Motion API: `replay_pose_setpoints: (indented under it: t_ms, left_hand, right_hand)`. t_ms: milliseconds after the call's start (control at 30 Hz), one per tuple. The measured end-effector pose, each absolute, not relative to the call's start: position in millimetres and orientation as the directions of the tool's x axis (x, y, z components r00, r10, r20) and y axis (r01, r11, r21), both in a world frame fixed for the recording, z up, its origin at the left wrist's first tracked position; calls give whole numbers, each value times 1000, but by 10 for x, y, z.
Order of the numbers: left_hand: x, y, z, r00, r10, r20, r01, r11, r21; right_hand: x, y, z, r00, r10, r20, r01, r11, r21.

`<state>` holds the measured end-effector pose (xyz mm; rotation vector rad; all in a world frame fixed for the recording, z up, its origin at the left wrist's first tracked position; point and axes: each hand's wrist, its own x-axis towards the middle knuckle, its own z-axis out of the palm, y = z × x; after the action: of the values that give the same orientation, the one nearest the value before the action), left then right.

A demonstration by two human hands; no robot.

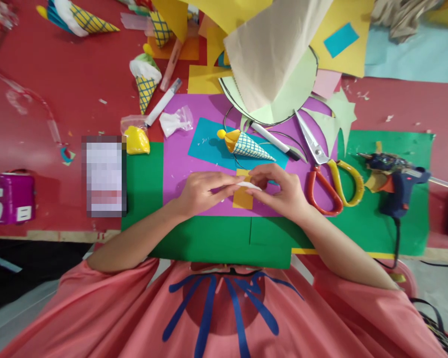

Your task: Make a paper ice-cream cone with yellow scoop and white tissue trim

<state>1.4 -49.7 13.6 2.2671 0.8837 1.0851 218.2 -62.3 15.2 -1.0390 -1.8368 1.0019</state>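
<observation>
Fingers (224,180) of the left hand (205,193) pinch a white strip (249,185) above orange paper (242,201); the right hand (283,189) curls, fingers slightly parted, about the other end — grip unclear. Shaping appears under way, the next move seemingly calling for light, even pressure. The strip's long axis runs left to right, its right end slightly nearer.

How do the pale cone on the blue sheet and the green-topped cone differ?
The pale cone has a whitish body; the green-topped cone's is yellow. The pale cone's tip points right, the green-topped cone's down the picture. Both carry blue grid lines.
</observation>
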Motion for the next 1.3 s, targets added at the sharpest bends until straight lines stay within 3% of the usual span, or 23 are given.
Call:
replay_pose_setpoints:
  t_ms: [300,533,800,933,1067,1167,1300]
  left_hand:
    - [27,-507,141,492,756,431,307,-614,727]
    - [6,-516,159,404,823,400,311,-534,786]
    - [33,-530,122,488,855,176,247,-329,911]
    - [32,-537,136,429,891,151,261,-282,923]
    - [32,-538,151,423,897,129,273,-262,926]
    - [36,-538,134,457,872,177,276,-328,903]
    - [35,-532,96,459,809,368,265,-519,812]
  right_hand:
    - [2185,-596,155,-419,821,387,191,496,-847]
    - [2179,-618,160,-401,867,295,257,416,-872]
    - [2187,-613,152,-416,854,311,247,436,-865]
    - [2165,-629,140,-356,908,221,278,329,-902]
    - [2178,-621,145,-351,909,224,352,350,-868]
    - [2185,-622,156,-344,908,237,373,364,-853]
    - [2169,-642,140,-343,908,240,343,359,-868]
